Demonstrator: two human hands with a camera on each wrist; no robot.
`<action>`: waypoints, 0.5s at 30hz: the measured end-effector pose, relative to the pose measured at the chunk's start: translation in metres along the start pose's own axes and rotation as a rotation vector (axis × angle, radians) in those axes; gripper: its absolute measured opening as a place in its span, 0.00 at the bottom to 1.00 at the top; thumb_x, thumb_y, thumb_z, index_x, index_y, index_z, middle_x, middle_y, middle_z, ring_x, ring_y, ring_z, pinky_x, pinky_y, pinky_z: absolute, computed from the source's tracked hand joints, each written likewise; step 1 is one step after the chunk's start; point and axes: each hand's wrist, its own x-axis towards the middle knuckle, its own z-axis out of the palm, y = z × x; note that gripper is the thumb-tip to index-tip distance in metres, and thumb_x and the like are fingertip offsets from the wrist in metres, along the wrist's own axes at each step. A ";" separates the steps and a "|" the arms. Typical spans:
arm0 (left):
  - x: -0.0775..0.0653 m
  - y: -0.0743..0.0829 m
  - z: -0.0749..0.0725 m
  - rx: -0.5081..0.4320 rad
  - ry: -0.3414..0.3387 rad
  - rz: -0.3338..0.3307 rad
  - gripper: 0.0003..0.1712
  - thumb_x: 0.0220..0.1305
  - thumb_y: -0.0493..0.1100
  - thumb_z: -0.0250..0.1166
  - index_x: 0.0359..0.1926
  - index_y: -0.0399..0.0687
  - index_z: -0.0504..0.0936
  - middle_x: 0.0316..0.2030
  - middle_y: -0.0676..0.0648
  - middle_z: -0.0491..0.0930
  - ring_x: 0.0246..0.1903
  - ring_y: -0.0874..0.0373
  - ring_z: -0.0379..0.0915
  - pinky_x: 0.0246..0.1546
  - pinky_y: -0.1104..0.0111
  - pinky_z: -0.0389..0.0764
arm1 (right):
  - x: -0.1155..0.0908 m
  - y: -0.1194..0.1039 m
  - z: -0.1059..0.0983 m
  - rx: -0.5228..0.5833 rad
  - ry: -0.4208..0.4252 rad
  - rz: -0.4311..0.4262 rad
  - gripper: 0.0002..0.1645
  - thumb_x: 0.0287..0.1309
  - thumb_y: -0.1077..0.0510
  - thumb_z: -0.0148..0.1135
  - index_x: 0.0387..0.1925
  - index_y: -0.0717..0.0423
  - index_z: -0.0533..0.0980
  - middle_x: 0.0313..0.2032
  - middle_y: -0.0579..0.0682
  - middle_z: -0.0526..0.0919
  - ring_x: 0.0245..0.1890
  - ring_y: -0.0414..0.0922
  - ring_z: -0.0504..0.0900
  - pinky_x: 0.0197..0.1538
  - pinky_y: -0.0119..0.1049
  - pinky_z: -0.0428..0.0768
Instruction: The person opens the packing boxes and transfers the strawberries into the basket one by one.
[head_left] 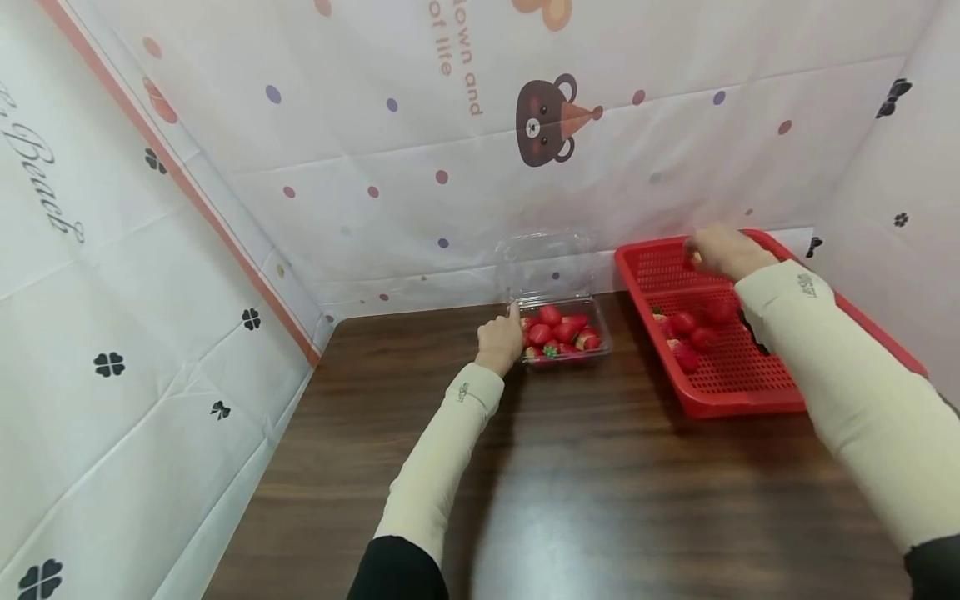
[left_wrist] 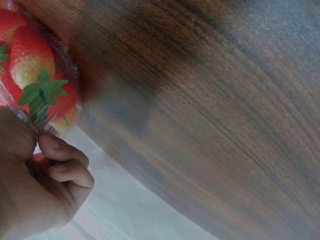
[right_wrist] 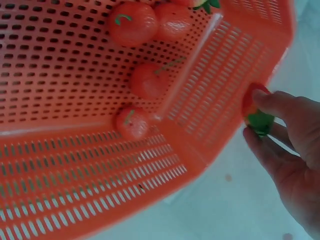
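Observation:
My left hand (head_left: 498,342) grips the left edge of a clear plastic box (head_left: 604,335); in the left wrist view its fingers curl at the box's rim. Several strawberries (head_left: 562,333) fill the box, and its transparent lid (head_left: 547,260) stands raised at the back. Over the far part of a red perforated basket (head_left: 720,407), my right hand (head_left: 723,250) is raised. It pinches a strawberry (right_wrist: 256,111) with a green cap between thumb and fingers, near the basket's rim in the right wrist view. Below lie round red tomatoes (right_wrist: 132,24) with green stems, with strawberries (head_left: 684,357) beside them.
The box and basket stand on a dark wooden table (head_left: 360,417), with the basket to the right of the box. A white printed sheet (head_left: 420,208) hangs close behind them and along both sides.

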 end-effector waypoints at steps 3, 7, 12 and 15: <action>0.001 -0.001 -0.001 0.014 0.000 0.000 0.23 0.78 0.45 0.49 0.70 0.50 0.62 0.49 0.41 0.87 0.45 0.47 0.87 0.43 0.54 0.85 | -0.001 0.003 0.014 0.033 -0.067 -0.007 0.15 0.59 0.73 0.58 0.47 0.71 0.81 0.44 0.70 0.84 0.42 0.62 0.83 0.42 0.55 0.82; 0.003 0.000 -0.002 0.023 0.002 0.008 0.25 0.78 0.46 0.50 0.72 0.50 0.62 0.49 0.42 0.87 0.45 0.47 0.87 0.42 0.55 0.85 | -0.004 0.007 0.031 0.104 -0.142 0.025 0.18 0.54 0.72 0.63 0.48 0.70 0.81 0.43 0.68 0.84 0.40 0.58 0.83 0.40 0.53 0.83; 0.003 0.000 0.000 0.019 -0.007 0.007 0.26 0.77 0.46 0.51 0.72 0.50 0.61 0.50 0.42 0.87 0.46 0.47 0.87 0.43 0.55 0.85 | -0.001 0.007 0.041 0.134 -0.243 0.063 0.21 0.53 0.70 0.64 0.51 0.69 0.79 0.44 0.67 0.83 0.40 0.57 0.81 0.42 0.53 0.84; 0.003 -0.002 0.000 0.020 -0.017 0.004 0.27 0.76 0.46 0.52 0.72 0.50 0.61 0.50 0.42 0.87 0.46 0.47 0.87 0.43 0.55 0.85 | 0.001 0.002 0.043 0.133 -0.302 0.071 0.21 0.54 0.70 0.63 0.52 0.69 0.78 0.44 0.67 0.82 0.40 0.57 0.79 0.40 0.49 0.83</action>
